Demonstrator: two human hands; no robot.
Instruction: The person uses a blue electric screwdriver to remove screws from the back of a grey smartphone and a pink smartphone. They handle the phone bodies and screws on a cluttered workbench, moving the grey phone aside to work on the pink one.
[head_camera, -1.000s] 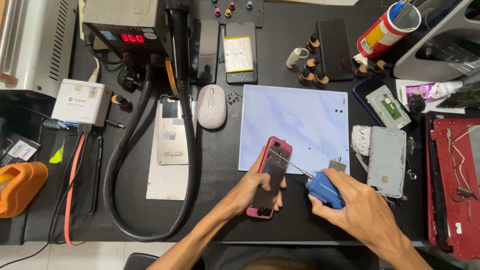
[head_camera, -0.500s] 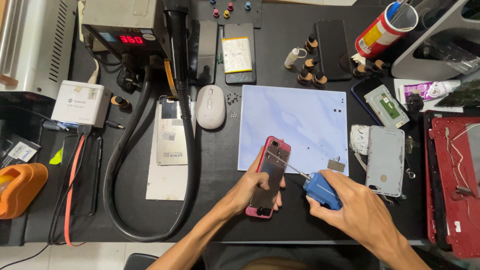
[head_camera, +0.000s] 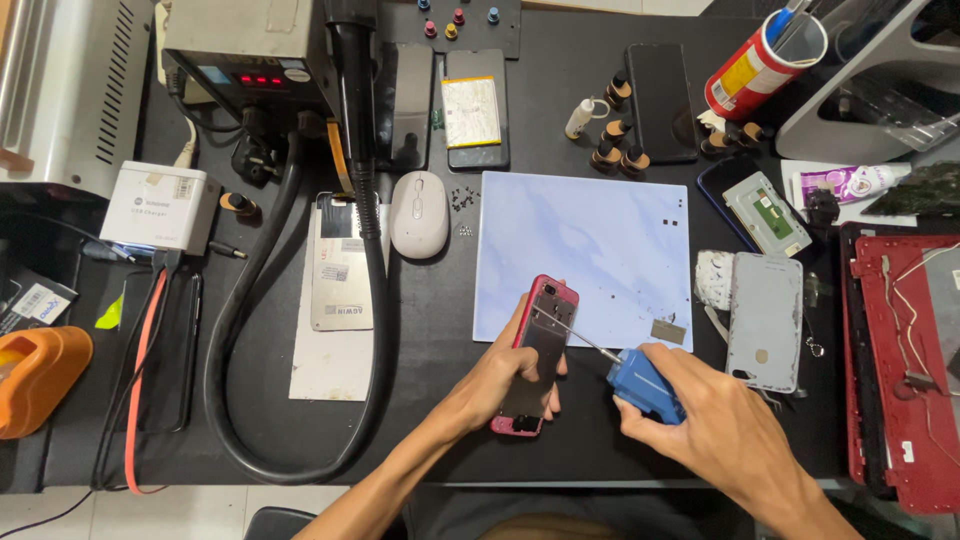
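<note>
My left hand (head_camera: 497, 372) grips a red-framed phone (head_camera: 540, 340) with its back off, holding it flat on the black table at the lower edge of a pale blue work mat (head_camera: 590, 240). My right hand (head_camera: 715, 430) holds a blue-handled screwdriver (head_camera: 645, 383). Its thin metal shaft points up and left, with the tip on the phone's upper inside. A small metal plate (head_camera: 668, 331) lies on the mat just right of the shaft.
A grey phone back cover (head_camera: 765, 318) lies to the right, with a red opened laptop shell (head_camera: 900, 370) beyond it. A white mouse (head_camera: 419, 213), loose screws (head_camera: 462, 199), a thick black hose (head_camera: 230, 330), a hot-air station (head_camera: 250, 50) and small bottles (head_camera: 610, 150) are farther off.
Both hands and the phone have stayed almost in place. The screwdriver tip has shifted slightly on the phone's upper part.
</note>
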